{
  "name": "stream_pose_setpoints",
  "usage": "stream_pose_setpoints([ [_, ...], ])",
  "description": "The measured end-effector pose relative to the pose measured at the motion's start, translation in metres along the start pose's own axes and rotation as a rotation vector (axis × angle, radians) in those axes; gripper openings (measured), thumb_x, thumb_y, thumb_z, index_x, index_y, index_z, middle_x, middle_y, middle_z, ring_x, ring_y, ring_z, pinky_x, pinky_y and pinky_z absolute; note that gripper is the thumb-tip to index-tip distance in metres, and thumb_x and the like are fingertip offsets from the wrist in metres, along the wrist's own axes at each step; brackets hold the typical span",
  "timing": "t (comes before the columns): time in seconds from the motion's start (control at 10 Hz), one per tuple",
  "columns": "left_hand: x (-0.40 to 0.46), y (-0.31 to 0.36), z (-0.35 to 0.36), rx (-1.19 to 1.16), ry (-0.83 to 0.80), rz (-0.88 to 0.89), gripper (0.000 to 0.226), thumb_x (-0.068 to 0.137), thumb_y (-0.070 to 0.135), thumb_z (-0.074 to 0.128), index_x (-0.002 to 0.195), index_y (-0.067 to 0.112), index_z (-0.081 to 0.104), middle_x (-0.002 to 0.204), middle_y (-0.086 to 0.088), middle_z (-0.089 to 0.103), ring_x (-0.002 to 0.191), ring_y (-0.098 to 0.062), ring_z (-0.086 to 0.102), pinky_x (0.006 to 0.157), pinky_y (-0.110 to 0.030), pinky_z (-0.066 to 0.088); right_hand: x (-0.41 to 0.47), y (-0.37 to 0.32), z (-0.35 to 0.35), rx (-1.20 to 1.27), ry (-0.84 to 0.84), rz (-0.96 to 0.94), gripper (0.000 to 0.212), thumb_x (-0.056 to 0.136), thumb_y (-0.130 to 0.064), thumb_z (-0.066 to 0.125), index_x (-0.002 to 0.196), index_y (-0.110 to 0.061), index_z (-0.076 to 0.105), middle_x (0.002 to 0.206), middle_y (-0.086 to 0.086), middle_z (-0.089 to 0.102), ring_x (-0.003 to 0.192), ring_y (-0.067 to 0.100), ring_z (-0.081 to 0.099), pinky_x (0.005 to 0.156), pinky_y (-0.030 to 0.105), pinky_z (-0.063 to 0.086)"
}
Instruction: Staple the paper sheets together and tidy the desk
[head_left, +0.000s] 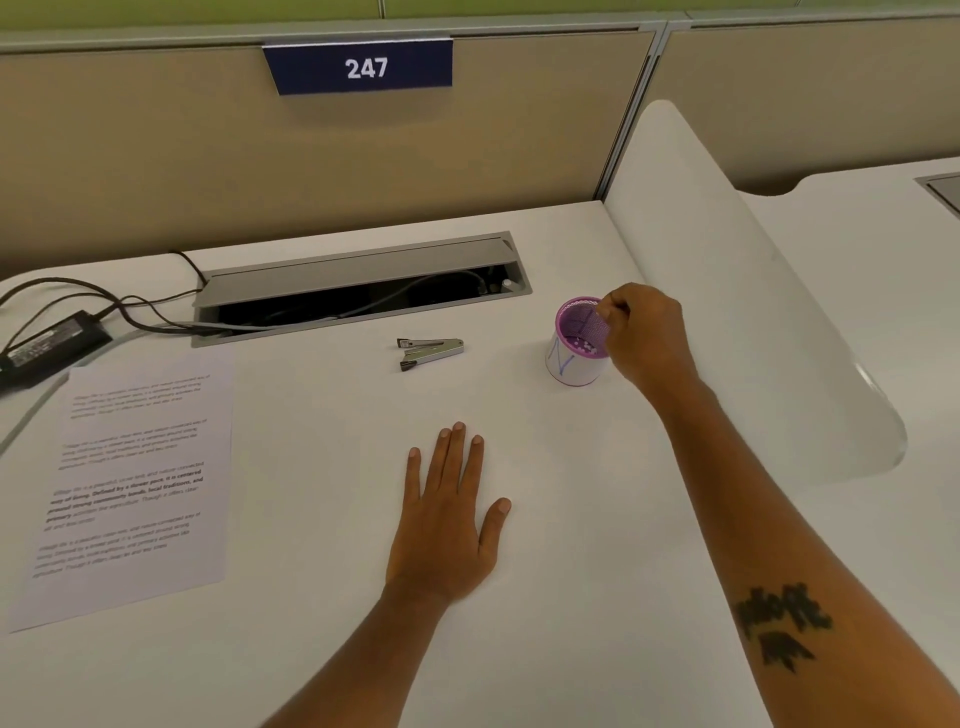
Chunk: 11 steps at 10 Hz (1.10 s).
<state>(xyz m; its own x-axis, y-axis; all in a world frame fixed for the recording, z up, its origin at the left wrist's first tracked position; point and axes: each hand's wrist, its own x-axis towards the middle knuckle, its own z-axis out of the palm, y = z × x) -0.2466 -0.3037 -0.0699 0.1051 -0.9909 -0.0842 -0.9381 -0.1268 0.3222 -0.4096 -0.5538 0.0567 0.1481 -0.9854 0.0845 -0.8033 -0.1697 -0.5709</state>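
Printed paper sheets (132, 483) lie flat at the left of the white desk (571, 519). A small silver stapler (430, 352) rests on its side in the middle, behind my left hand (451, 512), which lies flat with fingers spread and holds nothing. A purple mesh cup (577, 340) wrapped in white paper stands to the right of the stapler. My right hand (647, 335) hovers at the cup's right rim with its fingertips pinched together over the opening; whether something small is between them is not visible.
An open grey cable tray (358, 283) is set in the desk behind the stapler. A black power adapter (49, 345) with cables lies at the far left. A white curved divider (753, 291) rises on the right. A beige partition with a "247" sign (358, 67) closes the back.
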Motion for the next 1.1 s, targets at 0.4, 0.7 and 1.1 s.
stream_pose_setpoints([
  [0.4, 0.0, -0.001, 0.001, 0.0, -0.005, -0.003, 0.077, 0.108, 0.062, 0.018, 0.171, 0.021, -0.001, 0.18, -0.002, -0.01, 0.166, -0.018, -0.012, 0.135, -0.056, 0.004, -0.007, 0.002, -0.003, 0.082, 0.032, -0.005, 0.018, 0.086, 0.001, 0.072, 0.085, -0.016, 0.066, 0.093, 0.005, 0.071, 0.087, 0.019, 0.065, 0.064, 0.014, 0.046],
  [0.7, 0.0, -0.001, 0.002, -0.011, 0.001, 0.006, 0.077, 0.108, 0.061, 0.02, 0.171, 0.02, 0.0, 0.18, -0.003, -0.01, 0.166, -0.018, -0.012, 0.135, -0.056, 0.004, -0.006, 0.011, -0.001, 0.062, 0.077, -0.052, 0.016, 0.087, -0.001, 0.071, 0.085, -0.017, 0.068, 0.087, 0.001, 0.07, 0.079, 0.016, 0.063, 0.063, 0.011, 0.045],
  [1.1, -0.004, 0.001, -0.005, -0.021, -0.016, -0.005, 0.081, 0.107, 0.065, 0.018, 0.171, 0.018, 0.003, 0.18, -0.005, -0.009, 0.166, -0.019, -0.013, 0.135, -0.057, 0.004, -0.1, 0.015, 0.004, -0.035, 0.127, -0.253, 0.019, 0.098, -0.021, 0.065, 0.116, -0.018, 0.067, 0.124, 0.001, 0.064, 0.115, 0.021, 0.055, 0.09, 0.032, 0.051],
])
